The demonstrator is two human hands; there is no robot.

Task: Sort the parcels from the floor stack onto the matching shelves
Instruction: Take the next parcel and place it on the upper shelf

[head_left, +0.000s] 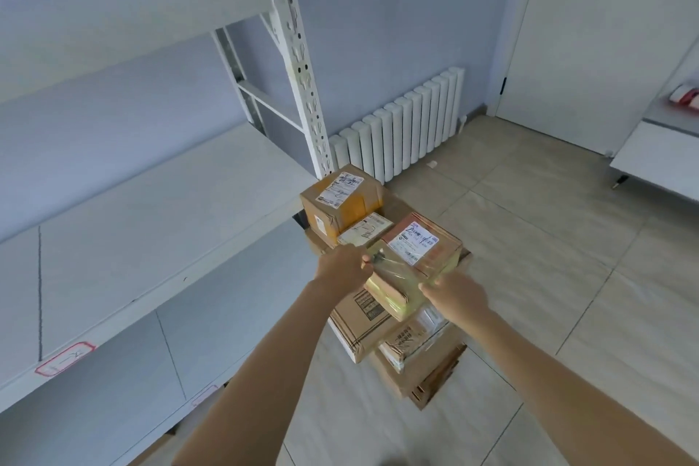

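A stack of cardboard parcels (pixel 382 329) stands on the tiled floor beside a white shelf rack. On top lies a taped brown parcel (pixel 416 261) with a white shipping label. My left hand (pixel 342 267) grips its near left corner, and my right hand (pixel 459 295) grips its near right edge. Behind it sits a smaller yellow-taped box (pixel 340 202) with a label, and a flat labelled parcel (pixel 365 233) lies between the two. The wide shelf (pixel 159 238) of the rack is at my left, with a red-bordered tag (pixel 64 357) on its front edge.
The rack's perforated white upright (pixel 299 60) rises just behind the stack. A white radiator (pixel 404 125) lines the far wall. A white door (pixel 605 30) is at the back right, and a low white table (pixel 658 163) juts in from the right.
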